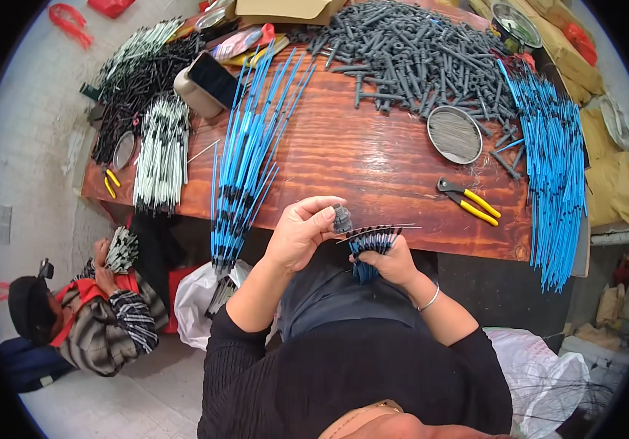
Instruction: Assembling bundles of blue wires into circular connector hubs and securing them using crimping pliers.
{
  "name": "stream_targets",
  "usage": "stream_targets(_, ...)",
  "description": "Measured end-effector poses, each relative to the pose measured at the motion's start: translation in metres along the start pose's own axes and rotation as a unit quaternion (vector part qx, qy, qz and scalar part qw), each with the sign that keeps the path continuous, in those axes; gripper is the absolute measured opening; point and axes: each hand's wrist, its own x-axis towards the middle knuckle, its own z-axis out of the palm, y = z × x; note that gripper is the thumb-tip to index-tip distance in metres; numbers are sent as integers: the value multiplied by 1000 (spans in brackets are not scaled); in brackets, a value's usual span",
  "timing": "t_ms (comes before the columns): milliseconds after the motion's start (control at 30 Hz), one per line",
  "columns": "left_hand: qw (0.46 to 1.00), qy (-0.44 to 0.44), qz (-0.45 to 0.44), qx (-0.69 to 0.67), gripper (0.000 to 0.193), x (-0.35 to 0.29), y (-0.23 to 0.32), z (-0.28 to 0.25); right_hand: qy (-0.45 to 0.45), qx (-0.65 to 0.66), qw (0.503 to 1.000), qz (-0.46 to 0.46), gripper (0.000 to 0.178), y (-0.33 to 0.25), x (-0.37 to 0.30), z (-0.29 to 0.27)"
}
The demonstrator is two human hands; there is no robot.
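Note:
My left hand [301, 233] pinches a small dark grey ribbed piece [341, 218] between thumb and fingers, just past the table's near edge. Beside it, my right hand [393, 262] is closed round a bundle of blue sticks with black ends [364, 269], fanned out toward my left hand. One or two thin metal wires [395, 227] lie across the top of that bundle. The grey piece is close to the bundle's left side; whether they touch I cannot tell. A silver bangle [428, 298] is on my right wrist.
On the wooden table [344, 154] lie blue sticks [245, 168], more blue sticks [556, 183], pale sticks [162, 150], a grey plastic parts heap [417, 55], a wire bowl [455, 135], yellow-handled pincers [469, 201] and a phone [213, 80]. Another person [95, 314] works at lower left.

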Motion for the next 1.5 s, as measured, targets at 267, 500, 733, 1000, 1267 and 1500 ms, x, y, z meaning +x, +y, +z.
stream_targets(267,991,44,110,56,25,-17,1,-3,-1,-13,1000,-6,14,5,4,17)
stream_targets(500,972,66,186,129,28,-15,-8,5,28,-4,1000,8,13,2,7,16)
stream_targets(733,928,73,287,224,49,-14,-20,19,28,-36,999,-27,12,5,7,15)
stream_targets(1000,934,113,254,224,46,-15,-22,27,37,-33,998,-34,13,6,5,12)
stream_targets(1267,765,101,394,500,56,-14,-18,13,31,-14,998,-51,14,7,6,16)
stream_targets(1500,833,63,374,402,51,-15,-21,8,24,-39,998,-47,15,2,10,14)
